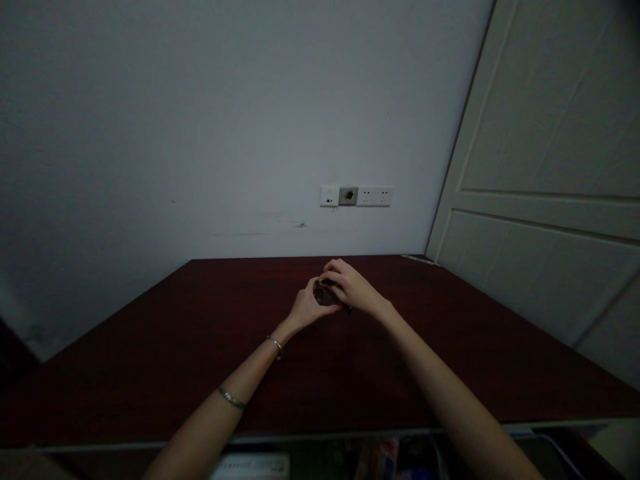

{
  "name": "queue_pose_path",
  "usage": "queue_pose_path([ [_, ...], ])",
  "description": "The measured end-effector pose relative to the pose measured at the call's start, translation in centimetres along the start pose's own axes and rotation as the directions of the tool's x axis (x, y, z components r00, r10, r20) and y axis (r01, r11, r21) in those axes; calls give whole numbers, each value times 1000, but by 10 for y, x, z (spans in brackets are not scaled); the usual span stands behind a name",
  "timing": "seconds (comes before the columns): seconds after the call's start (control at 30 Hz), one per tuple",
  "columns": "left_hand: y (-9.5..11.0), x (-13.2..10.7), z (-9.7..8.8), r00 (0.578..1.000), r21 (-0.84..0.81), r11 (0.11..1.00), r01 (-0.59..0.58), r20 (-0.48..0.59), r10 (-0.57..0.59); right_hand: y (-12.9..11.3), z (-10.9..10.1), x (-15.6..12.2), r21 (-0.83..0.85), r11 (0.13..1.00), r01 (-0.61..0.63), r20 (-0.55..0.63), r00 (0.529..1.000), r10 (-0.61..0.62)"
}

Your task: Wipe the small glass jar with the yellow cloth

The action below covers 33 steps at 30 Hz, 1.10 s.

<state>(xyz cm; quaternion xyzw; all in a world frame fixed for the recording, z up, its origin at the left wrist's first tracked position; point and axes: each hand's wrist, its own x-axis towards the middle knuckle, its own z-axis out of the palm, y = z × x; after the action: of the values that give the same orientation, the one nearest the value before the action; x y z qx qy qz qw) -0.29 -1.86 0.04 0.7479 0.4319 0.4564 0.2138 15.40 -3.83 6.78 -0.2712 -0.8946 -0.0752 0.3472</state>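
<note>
Both my hands meet over the middle of a dark red-brown table (200, 333). My left hand (306, 308) and my right hand (353, 285) are closed together around a small dark object (324, 294), which looks round and shiny. Most of it is hidden by my fingers, so I cannot name it. My left forearm carries two thin bracelets (275, 343).
A white wall rises behind the table, with a row of sockets (356, 196) on it. A white panelled door (550, 187) stands at the right. Below the table's near edge, several unclear items (380, 460) lie in shadow.
</note>
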Motion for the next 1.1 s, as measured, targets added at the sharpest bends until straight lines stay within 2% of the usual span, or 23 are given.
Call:
queue_pose_path([
  [0.13,2,2,-1,999,19,999,27,-28,-26,2,1,10,-24,1000,-12,-2,1000,12],
  [0.43,-2,3,4,999,69,998,15,-35,-12,-13,4,-8,44,997,-71,-50,996,73],
  [0.63,4,1,0,1000,94,996,-1,-18,2,-6,4,-7,135,989,-66,-109,991,81],
  [0.83,11,-1,-2,998,53,998,-39,-38,41,6,13,0,256,956,-141,-218,956,199],
  [0.97,7,0,0,1000,42,999,-2,-21,3,5,17,-9,268,947,-175,-261,934,246],
  [1.1,-2,1,4,1000,37,999,10,-26,-9,-3,16,-23,235,956,-177,-234,944,232],
])
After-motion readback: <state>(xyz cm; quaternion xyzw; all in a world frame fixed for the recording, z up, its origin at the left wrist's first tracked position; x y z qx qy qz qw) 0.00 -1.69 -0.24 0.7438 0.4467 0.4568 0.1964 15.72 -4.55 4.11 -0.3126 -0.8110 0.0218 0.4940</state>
